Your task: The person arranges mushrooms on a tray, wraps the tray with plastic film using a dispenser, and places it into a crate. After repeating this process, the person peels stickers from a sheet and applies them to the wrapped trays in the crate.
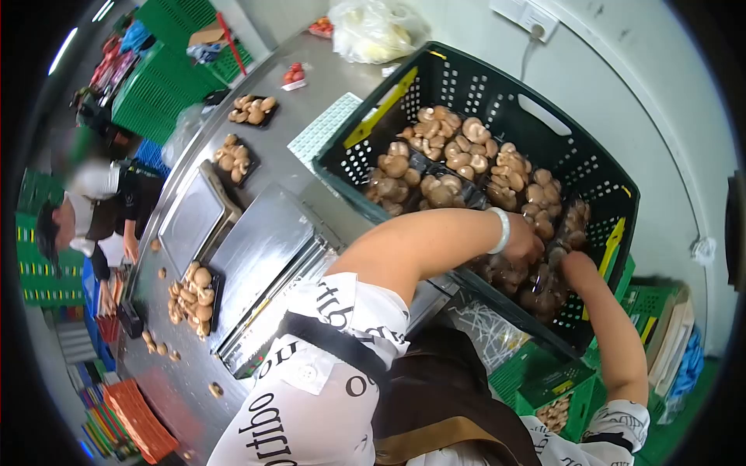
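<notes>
Packs of brown mushrooms (510, 168), several of them in black trays under clear film, fill the dark green crate (486, 74). My left hand (524, 247), with a pale bangle at the wrist, reaches into the crate's near right part. Its fingers are curled on a film-wrapped mushroom pack (542, 291). On the opposite side of that pack is my right hand (579, 272), bent inward with its fingertips partly hidden among the mushrooms and film. Both hands are low inside the crate, close together.
Left of the crate, a steel table (183, 384) carries a scale (190, 217), a wrapping machine (268, 252) and an open mushroom tray (194, 299). Loose mushrooms lie nearby. A co-worker (101, 202) stands across the table. Green crates (536, 380) sit below right.
</notes>
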{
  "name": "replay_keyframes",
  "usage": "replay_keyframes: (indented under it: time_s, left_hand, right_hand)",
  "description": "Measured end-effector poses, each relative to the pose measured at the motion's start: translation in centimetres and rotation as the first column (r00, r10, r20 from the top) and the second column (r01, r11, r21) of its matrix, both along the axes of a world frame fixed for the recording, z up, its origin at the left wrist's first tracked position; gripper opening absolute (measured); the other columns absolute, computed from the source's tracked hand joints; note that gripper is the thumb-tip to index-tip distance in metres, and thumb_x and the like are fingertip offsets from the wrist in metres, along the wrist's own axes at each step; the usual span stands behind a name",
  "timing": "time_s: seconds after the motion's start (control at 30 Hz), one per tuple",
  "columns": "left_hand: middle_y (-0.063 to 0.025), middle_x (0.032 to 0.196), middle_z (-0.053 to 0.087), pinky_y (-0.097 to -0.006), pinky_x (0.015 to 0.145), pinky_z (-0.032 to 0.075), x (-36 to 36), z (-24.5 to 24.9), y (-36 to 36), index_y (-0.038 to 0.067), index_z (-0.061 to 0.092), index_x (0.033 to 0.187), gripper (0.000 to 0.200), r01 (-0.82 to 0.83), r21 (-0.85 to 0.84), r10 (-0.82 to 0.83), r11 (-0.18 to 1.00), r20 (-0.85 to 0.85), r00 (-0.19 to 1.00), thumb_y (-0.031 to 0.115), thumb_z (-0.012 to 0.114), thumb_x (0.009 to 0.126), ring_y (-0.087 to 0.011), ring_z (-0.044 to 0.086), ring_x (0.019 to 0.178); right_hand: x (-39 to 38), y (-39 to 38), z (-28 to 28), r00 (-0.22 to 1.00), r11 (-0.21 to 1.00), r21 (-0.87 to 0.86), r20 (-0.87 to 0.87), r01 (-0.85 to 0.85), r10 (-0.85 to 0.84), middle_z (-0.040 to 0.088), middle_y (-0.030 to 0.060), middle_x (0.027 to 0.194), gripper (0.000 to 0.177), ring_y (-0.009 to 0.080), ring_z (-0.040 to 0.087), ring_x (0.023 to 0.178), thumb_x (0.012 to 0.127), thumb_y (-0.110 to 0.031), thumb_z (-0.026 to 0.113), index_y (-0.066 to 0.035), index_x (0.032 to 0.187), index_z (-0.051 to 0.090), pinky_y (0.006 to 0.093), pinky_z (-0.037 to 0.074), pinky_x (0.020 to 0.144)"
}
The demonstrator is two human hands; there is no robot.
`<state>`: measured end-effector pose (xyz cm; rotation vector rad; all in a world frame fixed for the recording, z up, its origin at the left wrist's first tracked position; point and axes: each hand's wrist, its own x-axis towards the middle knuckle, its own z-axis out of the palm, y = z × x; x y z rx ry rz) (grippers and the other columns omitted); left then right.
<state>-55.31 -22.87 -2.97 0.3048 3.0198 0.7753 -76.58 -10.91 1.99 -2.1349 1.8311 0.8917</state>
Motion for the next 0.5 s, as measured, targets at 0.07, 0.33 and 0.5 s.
replay_keyframes:
  time_s: [0.07, 0.33, 0.5]
  left_hand:
    - [-0.0072, 0.132, 0.057, -0.0445, 0.095, 0.046, 2.0, 5.5, 0.2, 0.022, 0.063, 0.123, 0.046, -0.149, -0.106, 0.171, 0.983, 0.239, 0.956, 0.049, 0.057, 0.085, -0.0304, 0.057, 0.114]
    - [-0.0078, 0.095, 0.07, -0.0299, 0.08, 0.052, 23.1, 15.9, -0.4, 0.005, 0.069, 0.104, 0.018, -0.68, 0.579, 0.887, 0.45, -0.2, 0.416, 0.016, 0.063, 0.09, -0.0176, 0.066, 0.087]
    - [-0.0132, 0.071, 0.065, -0.0351, 0.06, 0.047, 41.7, 10.8, -0.7, 0.0, 0.064, 0.083, 0.027, -0.847, 0.423, 0.92, -0.323, -0.069, -0.386, 0.026, 0.066, 0.088, -0.0246, 0.06, 0.061]
  right_hand:
    - [2.6, -1.2, 3.3, 0.999, 0.99, 0.141, -0.052, 0.017, -0.009, 0.068, 0.019, 0.089, 0.021, 0.0361, 0.067, 0.088, 0.068, -0.02, 0.073, -0.006, 0.084, 0.071, 0.0433, 0.054, 0.076]
    - [11.6, -1.1, 11.9, 0.946, 0.988, -0.147, 0.312, -0.047, 0.091, 0.067, 0.0169, 0.088, 0.029, 0.036, 0.065, 0.088, 0.074, -0.021, 0.074, -0.001, 0.091, 0.061, 0.0429, 0.052, 0.074]
    - [21.4, -3.5, 12.8, 0.534, 0.979, -0.101, 0.825, -0.179, 0.183, 0.062, 0.0149, 0.085, 0.02, 0.0354, 0.06, 0.082, 0.084, -0.019, 0.068, -0.003, 0.091, 0.058, 0.0406, 0.048, 0.071]
